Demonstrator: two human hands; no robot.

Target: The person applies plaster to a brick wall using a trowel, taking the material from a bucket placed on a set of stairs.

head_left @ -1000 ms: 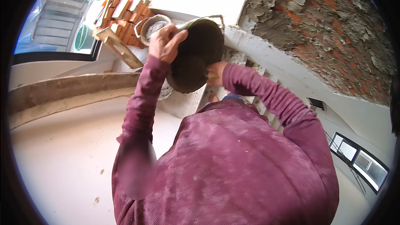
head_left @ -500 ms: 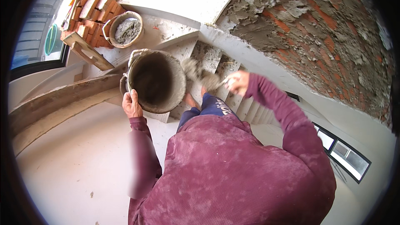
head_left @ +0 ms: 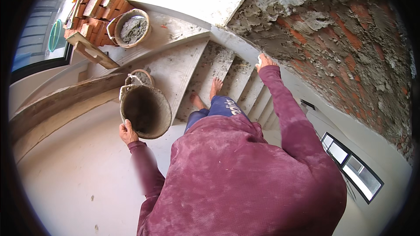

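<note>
My left hand (head_left: pixel 128 132) grips the rim of a mortar-stained bucket (head_left: pixel 161 120), tilted so its dark inside shows. My right hand (head_left: pixel 264 61) is stretched forward beside the plastered brick wall (head_left: pixel 323 39), fingers closed round a trowel; its blade is hidden or too small to make out. Rough grey mortar (head_left: pixel 267 22) covers part of that wall, with red bricks (head_left: pixel 350 61) showing through lower down.
My bare feet (head_left: pixel 215 86) stand on mortar-spattered stairs (head_left: pixel 232 74) descending to the right. A smaller bucket (head_left: pixel 143 77) sits behind the held one. On the landing are a mortar-filled bucket (head_left: pixel 133 29), stacked bricks (head_left: pixel 98 11) and a wooden piece (head_left: pixel 92 52). A curved ledge (head_left: pixel 65 100) runs left.
My right hand, with the trowel and mortar, has swung from near the bucket forward and right to the wall. My left hand has lowered the bucket leftward and nearer my body.
</note>
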